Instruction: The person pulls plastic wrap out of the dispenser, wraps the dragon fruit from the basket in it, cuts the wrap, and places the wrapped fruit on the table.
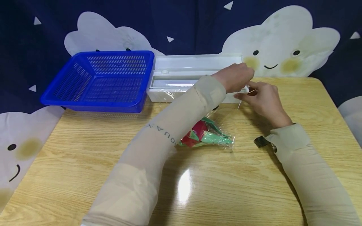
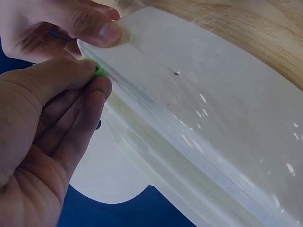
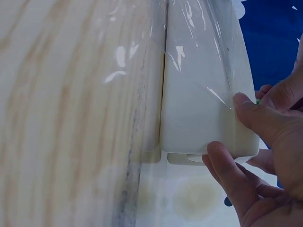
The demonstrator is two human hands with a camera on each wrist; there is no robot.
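A long white cling film dispenser [image 1: 198, 64] stands with its lid raised at the back of the table. My left hand [image 1: 236, 77] reaches across to its right end. There, in the left wrist view, thumb and fingertips pinch a small green slider [image 2: 100, 71] at the box edge. My right hand [image 1: 266, 99] holds the dispenser's right end, thumb on the front edge and fingers at the end face. Clear cling film [image 3: 180, 56] hangs over the front wall onto the table. Red-and-green artificial flowers [image 1: 200, 135] lie under clear film, partly hidden by my left forearm.
A blue plastic basket [image 1: 144, 94] stands directly left of the dispenser. Near my right cuff is a small black strap end [image 1: 260, 142]. A dark blue curtain [image 1: 186, 18] with white clouds hangs behind the wooden table [image 1: 220, 188].
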